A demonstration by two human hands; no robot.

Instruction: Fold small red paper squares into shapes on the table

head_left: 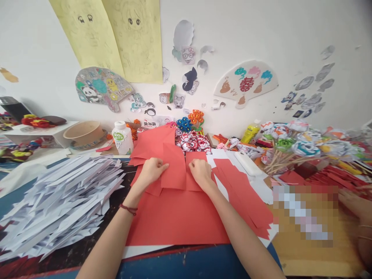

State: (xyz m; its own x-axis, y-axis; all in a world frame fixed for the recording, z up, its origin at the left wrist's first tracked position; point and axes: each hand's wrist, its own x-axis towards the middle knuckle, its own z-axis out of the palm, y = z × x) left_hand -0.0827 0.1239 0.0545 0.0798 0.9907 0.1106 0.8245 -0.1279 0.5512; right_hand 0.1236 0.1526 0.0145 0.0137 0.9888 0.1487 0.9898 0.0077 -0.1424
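My left hand point(154, 170) is closed at the left edge of a small red paper sheet point(174, 170), its thumb and fingers pinched together on the paper. My right hand point(200, 170) has curled fingers at another red paper piece point(194, 184) just right of that sheet; its fingertips are partly hidden. Both hands rest above a large red sheet point(180, 221) spread on the table. More red pieces point(155, 139) overlap behind my left hand. Long red strips point(247, 193) lie fanned out to the right of my right forearm.
A heap of folded white paper strips point(66, 201) covers the left side. Behind stand a white bottle point(122, 137), paper flowers point(194, 141) and a yellow bottle point(250, 131). Flowers on sticks point(299, 143) lie at right. Another person's hand point(356, 203) is at the right edge.
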